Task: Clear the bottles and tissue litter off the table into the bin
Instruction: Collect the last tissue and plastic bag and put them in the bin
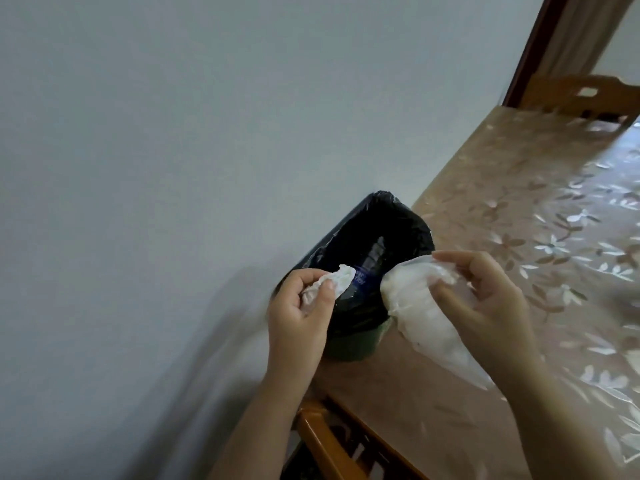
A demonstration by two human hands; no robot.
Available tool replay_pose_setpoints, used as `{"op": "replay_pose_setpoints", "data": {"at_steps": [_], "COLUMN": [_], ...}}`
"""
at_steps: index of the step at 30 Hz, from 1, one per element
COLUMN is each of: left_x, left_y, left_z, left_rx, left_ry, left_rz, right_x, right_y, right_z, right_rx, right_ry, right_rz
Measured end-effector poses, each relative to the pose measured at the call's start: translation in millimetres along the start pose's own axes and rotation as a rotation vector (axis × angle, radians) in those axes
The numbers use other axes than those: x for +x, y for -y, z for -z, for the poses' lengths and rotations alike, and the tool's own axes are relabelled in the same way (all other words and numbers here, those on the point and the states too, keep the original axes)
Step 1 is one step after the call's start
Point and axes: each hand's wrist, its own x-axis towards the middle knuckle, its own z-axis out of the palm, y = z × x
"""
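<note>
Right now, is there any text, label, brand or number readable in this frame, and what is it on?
Only one thing bears print: the blue label on the bottle lying inside the bin. It carries light lettering, too blurred and partly hidden by the crumpled tissue to read.
No text shows on the plastic bag, the tablecloth or the chair.

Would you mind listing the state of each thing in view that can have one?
Bin: lined with a black bag, mouth open.
Bottle: lying inside the bin.
Crumpled tissue: pinched in the left hand, over the bin.
Translucent plastic bag: held by the right hand, at the bin's rim.
</note>
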Motion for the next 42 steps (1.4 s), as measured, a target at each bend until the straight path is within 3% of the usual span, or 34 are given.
{"op": "replay_pose_setpoints", "data": {"at_steps": [8, 18, 33, 42], "left_x": [28.4, 47.1, 42.5, 37.5], "left_y": [10.4, 16.8, 29.2, 29.4], "left_z": [0.6, 21.3, 17.9, 20.4], "left_rx": [0.022, -0.044, -0.040, -0.029], "left_ry": [0.048, 0.077, 0.100, 0.052], "left_rz": [0.007, 0.065, 0.103, 0.085], "right_x": [35.0, 82.2, 97.3, 59.6], "right_y": [7.4, 1.9, -53.8, -51.7], "right_z": [-14.3, -77.3, -114.8, -97.4], "right_rx": [-0.151, -0.169, -0.294, -0.397], "right_ry": [-0.118, -0.066, 0.092, 0.121], "right_rz": [0.137, 0.212, -0.030, 0.060]}}
